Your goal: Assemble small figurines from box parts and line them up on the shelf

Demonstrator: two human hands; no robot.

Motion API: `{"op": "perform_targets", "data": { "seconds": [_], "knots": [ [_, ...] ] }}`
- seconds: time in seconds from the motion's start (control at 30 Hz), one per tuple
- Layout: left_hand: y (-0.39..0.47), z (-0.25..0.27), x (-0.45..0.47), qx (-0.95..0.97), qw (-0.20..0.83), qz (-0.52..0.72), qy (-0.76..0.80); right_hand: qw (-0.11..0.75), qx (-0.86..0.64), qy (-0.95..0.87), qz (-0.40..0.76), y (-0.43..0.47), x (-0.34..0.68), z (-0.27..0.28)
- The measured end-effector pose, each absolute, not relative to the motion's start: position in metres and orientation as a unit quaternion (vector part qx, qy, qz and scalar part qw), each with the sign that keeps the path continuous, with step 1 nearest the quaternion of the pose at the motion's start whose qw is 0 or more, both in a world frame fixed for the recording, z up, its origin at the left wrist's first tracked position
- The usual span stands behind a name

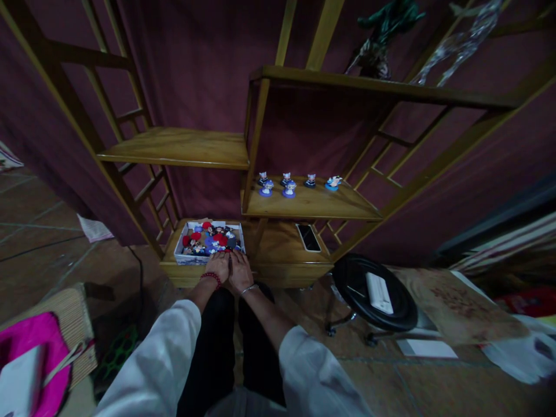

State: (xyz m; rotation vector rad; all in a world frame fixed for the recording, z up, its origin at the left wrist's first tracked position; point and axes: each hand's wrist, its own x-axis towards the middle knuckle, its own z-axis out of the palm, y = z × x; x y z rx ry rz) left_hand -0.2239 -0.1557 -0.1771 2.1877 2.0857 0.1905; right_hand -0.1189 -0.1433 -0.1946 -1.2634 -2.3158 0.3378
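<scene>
Meeting side by side at the near right corner of the open box point(187, 260), your left grip point(218, 267) and right grip point(240, 270) sit close together, backs of the hands upward and fingers pointing into it. You have a bit of red showing right by your fingertips, but you cannot tell from here whether either grip is clamped on it or merely near it. The small figures point(219, 238) lie jumbled in the box just beyond your fingers and to their left, red, purple, dark and white pieces among them. Your box stands on the low wooden shelf point(278, 255), at its left part; farther right on that same shelf, well apart from your right grip, lies a phone point(308, 238) with its dark face up. Above and to the right of your hands, six standing figurines point(289, 189) occupy the raised shelf point(317, 205): two purple-based ones in front, four behind, the rightmost on a blue base. You wear a red beaded bracelet point(211, 277) on your left wrist and a bangle point(249, 288) on your right.
</scene>
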Motion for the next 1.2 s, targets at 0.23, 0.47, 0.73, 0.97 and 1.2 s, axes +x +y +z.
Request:
{"op": "perform_targets", "data": {
  "seconds": [0.23,0.47,0.73,0.97,1.2],
  "knots": [
    [-0.14,-0.177,-0.236,0.736,0.079,0.058,0.67,0.161,-0.488,-0.849,0.12,-0.118,-0.121,-0.179],
    [-0.134,-0.178,-0.235,0.732,0.084,0.029,0.676,0.093,-0.48,-0.857,0.162,-0.089,-0.13,-0.175],
    [-0.134,-0.179,-0.233,0.734,0.061,0.008,0.676,0.079,-0.464,-0.82,0.325,-0.06,-0.145,-0.18],
    [-0.137,-0.182,-0.231,0.738,0.046,0.027,0.673,0.079,-0.491,-0.811,0.308,-0.049,-0.148,-0.182],
    [-0.142,-0.187,-0.23,0.736,0.033,0.053,0.674,0.068,-0.497,-0.817,0.285,-0.048,-0.154,-0.185]
  ]
}}
